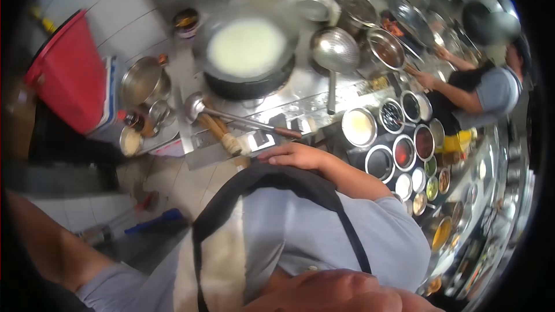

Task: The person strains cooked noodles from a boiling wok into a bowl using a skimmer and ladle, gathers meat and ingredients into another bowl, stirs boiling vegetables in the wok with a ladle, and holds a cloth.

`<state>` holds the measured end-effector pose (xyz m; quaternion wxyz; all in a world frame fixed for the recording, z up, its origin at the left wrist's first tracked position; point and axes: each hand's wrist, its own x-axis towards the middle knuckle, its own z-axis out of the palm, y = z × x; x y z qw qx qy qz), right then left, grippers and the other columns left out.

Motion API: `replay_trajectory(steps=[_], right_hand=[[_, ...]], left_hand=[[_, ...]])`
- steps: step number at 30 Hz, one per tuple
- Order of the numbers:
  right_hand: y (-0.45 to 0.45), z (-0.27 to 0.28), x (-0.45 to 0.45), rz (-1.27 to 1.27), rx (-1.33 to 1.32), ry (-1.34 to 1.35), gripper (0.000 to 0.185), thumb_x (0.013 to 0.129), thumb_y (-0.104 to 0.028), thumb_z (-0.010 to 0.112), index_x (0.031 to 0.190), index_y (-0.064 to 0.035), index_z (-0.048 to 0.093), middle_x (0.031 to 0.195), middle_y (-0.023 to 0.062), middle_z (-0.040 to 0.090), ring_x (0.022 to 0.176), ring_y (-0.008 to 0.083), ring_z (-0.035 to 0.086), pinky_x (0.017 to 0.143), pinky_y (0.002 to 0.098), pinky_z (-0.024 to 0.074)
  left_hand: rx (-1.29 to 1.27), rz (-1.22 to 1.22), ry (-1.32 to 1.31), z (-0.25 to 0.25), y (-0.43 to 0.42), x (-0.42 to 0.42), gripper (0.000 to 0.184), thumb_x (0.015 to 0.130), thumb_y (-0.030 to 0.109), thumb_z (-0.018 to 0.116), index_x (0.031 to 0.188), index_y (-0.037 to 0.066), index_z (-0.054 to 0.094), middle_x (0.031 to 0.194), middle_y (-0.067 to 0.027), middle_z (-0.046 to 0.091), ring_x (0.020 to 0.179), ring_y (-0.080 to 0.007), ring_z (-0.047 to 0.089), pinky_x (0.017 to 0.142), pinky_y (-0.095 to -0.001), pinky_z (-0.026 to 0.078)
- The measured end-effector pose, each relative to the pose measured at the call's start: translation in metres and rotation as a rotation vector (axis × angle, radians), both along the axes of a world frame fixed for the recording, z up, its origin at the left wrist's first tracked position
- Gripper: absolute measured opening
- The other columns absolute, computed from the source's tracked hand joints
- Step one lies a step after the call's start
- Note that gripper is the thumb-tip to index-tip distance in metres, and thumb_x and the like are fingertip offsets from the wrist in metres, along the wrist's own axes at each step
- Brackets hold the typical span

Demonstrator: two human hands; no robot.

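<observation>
My right hand (293, 155) is at the front edge of the stove counter, fingers stretched out to the left and holding nothing. Just beyond it lies a long-handled ladle (240, 117), its wooden grip end close to my fingers. A bamboo wok brush (222, 133) rests beside the ladle's bowl. Further ahead, a large wok (203, 52) with pale, milky liquid (245, 49) sits on a round burner ring (248, 88). My left arm (63, 248) reaches out past the lower left edge, so my left hand is out of view.
A perforated skimmer (335, 49) lies right of the wok. Several round ingredient containers (380, 163) stand at my right. A co-worker (485, 92) handles a strainer (386, 49) further right. A red bin (72, 75) and metal pot (144, 84) are at left.
</observation>
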<state>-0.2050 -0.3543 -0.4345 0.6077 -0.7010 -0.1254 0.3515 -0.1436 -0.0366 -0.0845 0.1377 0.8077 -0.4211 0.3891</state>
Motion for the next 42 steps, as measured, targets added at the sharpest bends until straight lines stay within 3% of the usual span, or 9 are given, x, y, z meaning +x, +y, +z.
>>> replay_trajectory(steps=[3, 7, 11, 16, 17, 24, 32, 38, 42], right_hand=[[0.005, 0.017, 0.005, 0.153, 0.049, -0.121, 0.043, 0.103, -0.031, 0.054, 0.139, -0.0090, 0.059, 0.142, 0.0130, 0.058, 0.134, 0.0259, 0.051, 0.113, 0.0368, 0.0364], [0.017, 0.023, 0.013, 0.277, 0.138, -0.269, 0.043, 0.104, -0.024, 0.049, 0.144, -0.0095, 0.053, 0.145, 0.0137, 0.055, 0.136, 0.0291, 0.050, 0.115, 0.0379, 0.0348], [0.018, 0.026, 0.013, 0.244, 0.156, -0.218, 0.043, 0.105, -0.028, 0.049, 0.143, -0.0082, 0.055, 0.143, 0.0146, 0.057, 0.134, 0.0292, 0.052, 0.114, 0.0373, 0.0361], [0.022, 0.005, 0.010, 0.150, -0.007, -0.094, 0.050, 0.104, -0.041, 0.050, 0.136, -0.0049, 0.061, 0.134, 0.0164, 0.064, 0.128, 0.0297, 0.057, 0.112, 0.0356, 0.0387], [0.023, 0.000, 0.008, 0.121, -0.015, -0.074, 0.042, 0.104, -0.032, 0.052, 0.135, -0.0071, 0.063, 0.134, 0.0140, 0.064, 0.127, 0.0257, 0.057, 0.111, 0.0352, 0.0392], [0.032, -0.015, -0.001, 0.065, 0.009, -0.100, 0.048, 0.103, -0.041, 0.051, 0.137, -0.0084, 0.060, 0.134, 0.0136, 0.064, 0.128, 0.0259, 0.056, 0.110, 0.0361, 0.0397], [0.014, -0.010, -0.013, -0.037, 0.004, -0.072, 0.050, 0.101, -0.041, 0.055, 0.138, -0.0069, 0.060, 0.134, 0.0155, 0.064, 0.128, 0.0280, 0.056, 0.110, 0.0360, 0.0390], [-0.011, -0.008, -0.008, -0.027, 0.011, -0.100, 0.051, 0.100, -0.040, 0.057, 0.137, -0.0058, 0.060, 0.133, 0.0161, 0.064, 0.128, 0.0277, 0.057, 0.110, 0.0358, 0.0394], [-0.027, -0.010, -0.005, -0.013, 0.028, -0.090, 0.051, 0.100, -0.039, 0.058, 0.136, -0.0040, 0.060, 0.132, 0.0155, 0.065, 0.128, 0.0272, 0.057, 0.110, 0.0358, 0.0403]], left_hand=[[0.020, 0.137, 0.001, 0.004, 0.032, -0.020, 0.017, 0.089, 0.003, 0.065, 0.104, -0.003, 0.069, 0.122, -0.0195, 0.068, 0.111, -0.0312, 0.066, 0.100, -0.0437, 0.051], [0.045, 0.211, 0.021, 0.006, 0.052, -0.028, 0.017, 0.089, 0.003, 0.065, 0.105, -0.002, 0.068, 0.123, -0.0195, 0.067, 0.112, -0.0313, 0.066, 0.100, -0.0438, 0.050], [0.063, 0.177, 0.031, 0.008, 0.051, -0.012, 0.017, 0.089, 0.003, 0.064, 0.105, -0.002, 0.068, 0.123, -0.0194, 0.067, 0.112, -0.0313, 0.066, 0.100, -0.0439, 0.050], [0.087, 0.038, -0.004, 0.020, 0.030, 0.024, 0.018, 0.089, 0.004, 0.064, 0.106, -0.002, 0.067, 0.124, -0.0194, 0.066, 0.112, -0.0313, 0.065, 0.100, -0.0440, 0.050], [0.087, 0.008, -0.020, 0.022, 0.024, 0.031, 0.018, 0.089, 0.004, 0.064, 0.106, -0.002, 0.067, 0.124, -0.0194, 0.066, 0.112, -0.0313, 0.065, 0.100, -0.0440, 0.050], [0.103, -0.178, -0.082, 0.037, -0.013, 0.070, 0.019, 0.090, 0.005, 0.064, 0.107, -0.002, 0.066, 0.124, -0.0193, 0.066, 0.113, -0.0313, 0.065, 0.101, -0.0441, 0.050], [0.112, -0.282, -0.070, 0.038, -0.051, 0.085, 0.019, 0.090, 0.005, 0.064, 0.108, -0.002, 0.066, 0.125, -0.0192, 0.065, 0.113, -0.0313, 0.065, 0.101, -0.0443, 0.050], [0.129, -0.276, -0.085, 0.052, -0.077, 0.081, 0.020, 0.090, 0.006, 0.064, 0.108, -0.002, 0.065, 0.125, -0.0192, 0.065, 0.114, -0.0313, 0.064, 0.101, -0.0444, 0.050], [0.165, -0.102, -0.026, 0.049, -0.056, 0.068, 0.020, 0.090, 0.006, 0.064, 0.109, -0.002, 0.064, 0.126, -0.0191, 0.064, 0.114, -0.0313, 0.064, 0.101, -0.0445, 0.050]])
